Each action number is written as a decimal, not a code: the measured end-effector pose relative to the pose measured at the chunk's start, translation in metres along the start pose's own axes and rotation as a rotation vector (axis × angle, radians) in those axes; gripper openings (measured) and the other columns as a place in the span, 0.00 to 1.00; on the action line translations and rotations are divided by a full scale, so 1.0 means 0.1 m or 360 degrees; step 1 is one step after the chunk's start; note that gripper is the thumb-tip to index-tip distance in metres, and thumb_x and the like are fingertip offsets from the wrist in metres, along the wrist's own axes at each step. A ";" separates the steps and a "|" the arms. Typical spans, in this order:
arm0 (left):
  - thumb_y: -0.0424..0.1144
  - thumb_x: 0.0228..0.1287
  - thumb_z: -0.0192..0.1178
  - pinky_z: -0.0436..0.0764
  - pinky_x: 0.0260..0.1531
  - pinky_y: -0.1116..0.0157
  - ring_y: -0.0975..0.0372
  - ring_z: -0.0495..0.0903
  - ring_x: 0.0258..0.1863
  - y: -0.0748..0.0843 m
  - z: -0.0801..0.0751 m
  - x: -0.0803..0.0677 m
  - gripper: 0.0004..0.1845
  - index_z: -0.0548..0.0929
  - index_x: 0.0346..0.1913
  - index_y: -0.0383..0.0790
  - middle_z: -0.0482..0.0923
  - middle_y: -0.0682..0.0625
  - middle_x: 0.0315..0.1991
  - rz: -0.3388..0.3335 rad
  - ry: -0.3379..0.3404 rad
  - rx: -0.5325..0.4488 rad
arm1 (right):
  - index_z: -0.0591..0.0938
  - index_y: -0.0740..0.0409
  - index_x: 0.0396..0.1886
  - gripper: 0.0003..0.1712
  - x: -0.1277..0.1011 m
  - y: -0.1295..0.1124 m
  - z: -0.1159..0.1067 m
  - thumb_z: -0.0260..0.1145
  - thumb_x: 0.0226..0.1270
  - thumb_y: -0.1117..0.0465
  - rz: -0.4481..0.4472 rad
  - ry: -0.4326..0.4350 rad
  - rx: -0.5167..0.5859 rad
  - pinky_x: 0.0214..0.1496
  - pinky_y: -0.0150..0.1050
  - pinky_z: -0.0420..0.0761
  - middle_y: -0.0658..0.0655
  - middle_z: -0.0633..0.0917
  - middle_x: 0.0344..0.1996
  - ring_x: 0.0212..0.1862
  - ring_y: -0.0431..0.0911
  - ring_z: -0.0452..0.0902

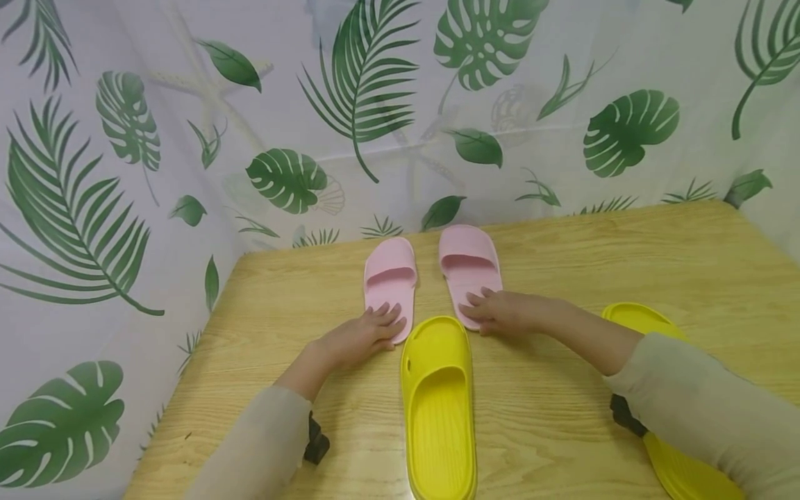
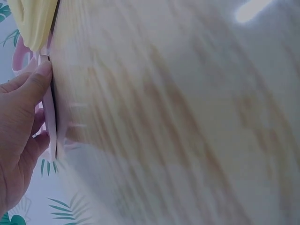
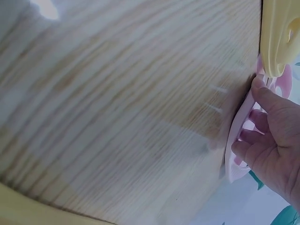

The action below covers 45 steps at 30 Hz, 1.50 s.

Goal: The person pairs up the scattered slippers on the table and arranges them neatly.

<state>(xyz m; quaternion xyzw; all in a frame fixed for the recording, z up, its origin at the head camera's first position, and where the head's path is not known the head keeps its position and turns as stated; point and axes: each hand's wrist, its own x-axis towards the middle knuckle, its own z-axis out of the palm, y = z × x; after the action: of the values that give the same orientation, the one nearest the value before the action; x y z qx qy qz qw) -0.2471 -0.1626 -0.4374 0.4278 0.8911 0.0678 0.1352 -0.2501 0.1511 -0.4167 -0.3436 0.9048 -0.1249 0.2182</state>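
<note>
Two pink slippers lie side by side near the back of the table, toes toward the wall. My left hand [image 1: 369, 333] holds the heel of the left pink slipper [image 1: 390, 258], fingers spread over the insole and thumb at the heel edge. On the right pink slipper [image 1: 467, 243], my right hand [image 1: 500, 311] grips the heel likewise. Both wrist views show the thumbs [image 2: 43, 70] [image 3: 259, 85] along the heel rims. A yellow slipper [image 1: 439, 430] points forward between my forearms, its toe close to the pink heels.
Another yellow slipper [image 1: 684, 469] lies at the right, partly hidden under my right sleeve [image 1: 706, 403]. The wooden table [image 1: 544, 410] meets a white cloth backdrop [image 1: 387, 201] printed with green leaves along its back and left sides.
</note>
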 end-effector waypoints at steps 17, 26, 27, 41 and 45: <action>0.49 0.73 0.46 0.45 0.71 0.54 0.52 0.39 0.75 -0.02 -0.09 0.14 0.29 0.55 0.73 0.50 0.40 0.52 0.76 -0.0213 -0.0120 -0.0184 | 0.63 0.58 0.71 0.28 0.11 0.02 -0.06 0.52 0.74 0.56 0.0024 0.0021 -0.0022 0.69 0.62 0.52 0.67 0.58 0.71 0.71 0.69 0.47; 0.47 0.72 0.47 0.45 0.71 0.53 0.51 0.39 0.75 -0.05 -0.11 0.20 0.29 0.56 0.72 0.49 0.41 0.51 0.76 -0.0181 -0.0128 -0.0182 | 0.64 0.61 0.69 0.27 0.15 0.03 -0.08 0.52 0.74 0.58 -0.0027 0.0045 0.0030 0.69 0.62 0.51 0.69 0.57 0.70 0.70 0.70 0.46; 0.47 0.72 0.47 0.45 0.71 0.52 0.51 0.39 0.75 -0.05 -0.10 0.21 0.29 0.57 0.72 0.48 0.42 0.50 0.76 -0.0168 -0.0122 -0.0172 | 0.64 0.61 0.69 0.27 0.15 0.03 -0.08 0.52 0.74 0.59 -0.0030 0.0047 0.0032 0.69 0.62 0.51 0.69 0.57 0.70 0.70 0.70 0.46; 0.45 0.72 0.48 0.46 0.71 0.52 0.51 0.40 0.75 -0.05 -0.11 0.32 0.28 0.59 0.72 0.46 0.43 0.47 0.75 -0.0112 -0.0097 -0.0069 | 0.63 0.59 0.70 0.28 0.20 0.05 -0.08 0.52 0.74 0.58 0.0002 0.0047 0.0071 0.70 0.61 0.49 0.68 0.56 0.71 0.71 0.69 0.44; 0.44 0.73 0.47 0.45 0.71 0.51 0.50 0.39 0.75 -0.05 -0.12 0.33 0.27 0.58 0.72 0.45 0.43 0.46 0.75 -0.0118 -0.0097 -0.0096 | 0.63 0.59 0.70 0.27 0.22 0.05 -0.08 0.52 0.74 0.58 0.0002 0.0048 0.0065 0.70 0.61 0.49 0.67 0.56 0.71 0.71 0.69 0.44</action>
<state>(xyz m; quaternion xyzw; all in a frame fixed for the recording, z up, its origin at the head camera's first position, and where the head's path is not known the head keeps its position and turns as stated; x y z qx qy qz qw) -0.2747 -0.1400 -0.4332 0.3922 0.8993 0.0765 0.1775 -0.2714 0.1409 -0.4184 -0.3364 0.9056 -0.1485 0.2115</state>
